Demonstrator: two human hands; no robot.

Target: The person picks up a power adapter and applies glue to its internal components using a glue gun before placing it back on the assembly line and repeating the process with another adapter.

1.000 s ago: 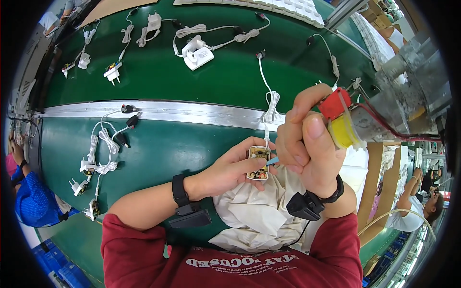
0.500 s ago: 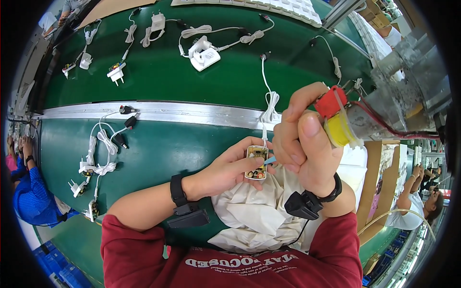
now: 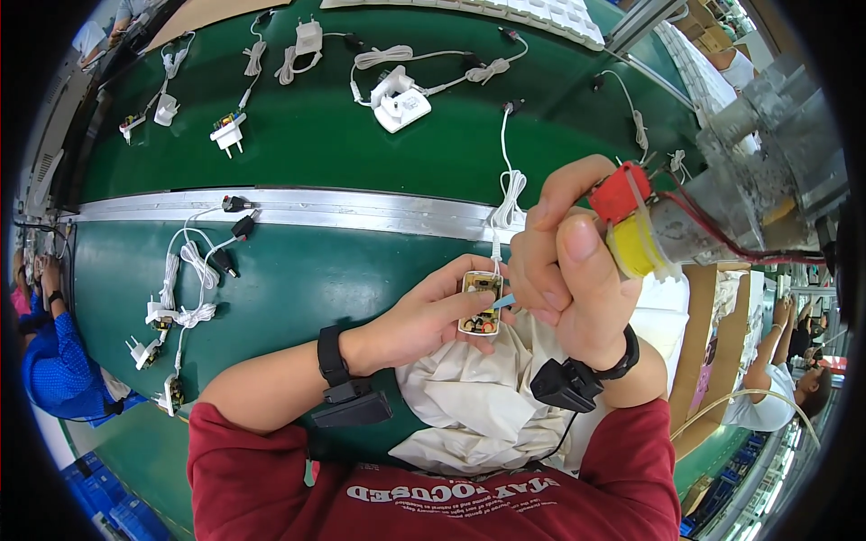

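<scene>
Low over the white cloth (image 3: 469,388), my left hand (image 3: 433,311) holds an open white charger housing (image 3: 480,316) with its circuit board facing up. The thumb presses on the board's edge. A white cable (image 3: 495,243) runs from the housing away to the far belt. My right hand (image 3: 577,270) is wrapped round a grey cylindrical tool (image 3: 677,225) with a yellow band and a red switch (image 3: 620,194). A thin blue tip (image 3: 504,301) shows below the right fingers, at the right edge of the board; whether it touches is hard to see.
Several chargers with coiled cables lie on the far green belt (image 3: 298,153), a white plug adapter (image 3: 401,110) among them. A metal rail (image 3: 316,209) divides it from the near surface, where more cabled plugs (image 3: 167,311) rest at left. A cardboard box (image 3: 708,361) stands at right. Other people sit at both sides.
The chargers on the far belt have shifted right. The housing and the blue tip have moved slightly left together; both hands keep their grip.
</scene>
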